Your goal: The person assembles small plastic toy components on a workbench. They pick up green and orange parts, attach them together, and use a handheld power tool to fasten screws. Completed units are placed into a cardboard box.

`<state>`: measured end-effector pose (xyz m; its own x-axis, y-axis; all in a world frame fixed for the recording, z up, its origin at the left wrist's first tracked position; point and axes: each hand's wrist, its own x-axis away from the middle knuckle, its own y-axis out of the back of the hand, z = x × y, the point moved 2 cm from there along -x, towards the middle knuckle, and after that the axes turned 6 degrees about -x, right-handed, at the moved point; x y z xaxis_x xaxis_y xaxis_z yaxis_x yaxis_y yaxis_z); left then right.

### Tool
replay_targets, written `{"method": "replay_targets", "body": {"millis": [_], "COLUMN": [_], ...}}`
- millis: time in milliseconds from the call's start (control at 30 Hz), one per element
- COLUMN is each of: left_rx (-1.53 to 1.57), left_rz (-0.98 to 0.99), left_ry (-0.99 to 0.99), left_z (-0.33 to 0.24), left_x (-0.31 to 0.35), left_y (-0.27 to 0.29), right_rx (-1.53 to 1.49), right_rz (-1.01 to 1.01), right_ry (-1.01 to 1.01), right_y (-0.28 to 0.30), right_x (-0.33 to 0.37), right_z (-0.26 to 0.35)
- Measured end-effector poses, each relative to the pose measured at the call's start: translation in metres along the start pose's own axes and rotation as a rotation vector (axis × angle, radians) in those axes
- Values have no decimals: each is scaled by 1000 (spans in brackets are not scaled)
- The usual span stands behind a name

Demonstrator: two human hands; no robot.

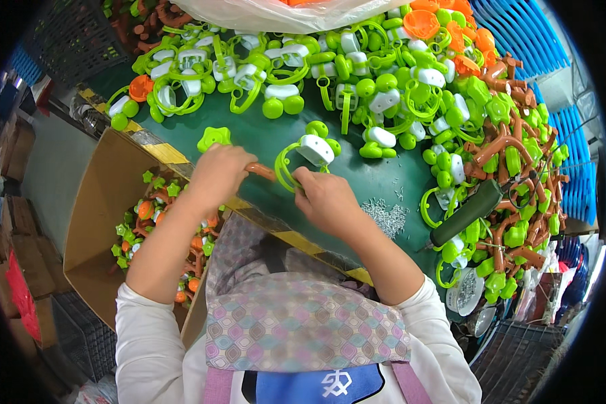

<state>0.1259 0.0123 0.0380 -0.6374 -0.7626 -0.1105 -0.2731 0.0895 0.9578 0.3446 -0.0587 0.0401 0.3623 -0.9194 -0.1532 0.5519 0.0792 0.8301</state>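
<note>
The green desk [363, 178] fills most of the view, its near edge taped in yellow and black, and below its left part stands an open cardboard box [91, 198] with mixed green, orange and brown pieces inside. Along the far side of the desk spreads a heap of green-and-white parts [291, 56], running into a pile of brown branch pieces [503, 143] at the right. A dark green power screwdriver [470, 212] lies against that pile. Over the near part of the desk are the two hands: the left hand [217, 174] has its fingers curled round a brown stick [261, 172], whose end pokes out toward the right, while a green star [213, 138] shows just beyond the knuckles; whether stick and star are joined cannot be told, as the hand covers the middle. The right hand [326, 202] has its fingers narrowed on the near side of a ringed toy part [315, 149], a white block with green knobs and a thin green hoop, held near the stick's tip. It looks like light, hard plastic; the hoop probably flexes a little, and the round knobs may be slippery, so the flat-sided block seems the surest grip. Smallest of all, loose silvery screws [386, 219] lie scattered right of that hand.
</note>
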Motion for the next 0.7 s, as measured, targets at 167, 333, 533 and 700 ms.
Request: {"method": "replay_targets", "body": {"millis": [167,333,533,700], "left_rx": [361,399,-4,-138], "left_rz": [327,473,26,-282], "left_ry": [84,98,-88,-51], "left_z": [12,4,-20,-45], "left_x": [-20,-29,-12,2], "left_y": [35,46,3,-31], "right_rx": [-17,-46,134,285], "right_rz": [5,64,264,159], "right_ry": [-75,-109,118,268], "right_y": [5,9,6,7], "right_x": [1,-1,10,26], "right_z": [-8,-10,-13,-13]}}
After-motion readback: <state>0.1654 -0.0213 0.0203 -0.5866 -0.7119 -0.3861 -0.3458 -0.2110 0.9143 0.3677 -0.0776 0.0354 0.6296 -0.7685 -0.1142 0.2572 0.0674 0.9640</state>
